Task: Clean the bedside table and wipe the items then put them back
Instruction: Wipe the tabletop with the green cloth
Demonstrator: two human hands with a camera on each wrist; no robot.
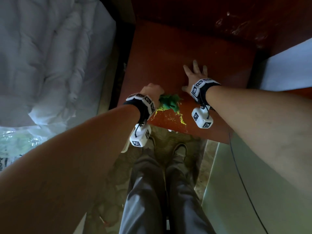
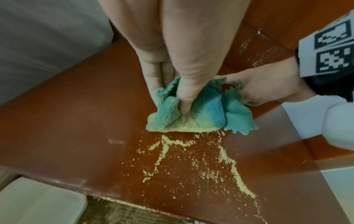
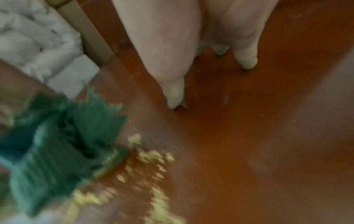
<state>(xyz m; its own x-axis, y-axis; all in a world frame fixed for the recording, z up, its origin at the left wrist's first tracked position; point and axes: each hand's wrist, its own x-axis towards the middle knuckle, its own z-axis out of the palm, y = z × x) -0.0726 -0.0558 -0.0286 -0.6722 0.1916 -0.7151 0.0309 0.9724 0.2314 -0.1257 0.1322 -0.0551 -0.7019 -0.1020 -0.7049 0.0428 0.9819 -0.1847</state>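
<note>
Forearms fill the bottom of the head view, both w/ tracker bands at the wrist. Left hand [image 1: 152, 89] is bunched around a green-teal cloth [image 2: 193, 110], fingers curled into the folds and thumb dug down the middle, so the rag is balled up rather than spread flat. Prob done that way to get more pressure on one spot.

Cloth sits on the red-brown bedside table [image 1: 168, 53], near the front edge, touching the top. Just in front of it there's yellow powder [image 2: 191, 163] in streaks and specks, some right at the table lip. Leading edge of the cloth is already caked yellow, so imo it's pushing the mess toward the edge.

Right hand [image 1: 194, 76] is flat on the table just beside the cloth, fingers spread, palm down, holding nothing. Looks like it's bracing the person's weight, or steadying the table, while the other one scrubs.

No items on the table top in these views, so I'd guess the surface-cleaning part is mid-way and putting stuff back hasn't started. White duvet [image 1: 50, 56] on the bed to the left, well apart from the mess. Right wrist view is too blurry for fine detail tbh.
</note>
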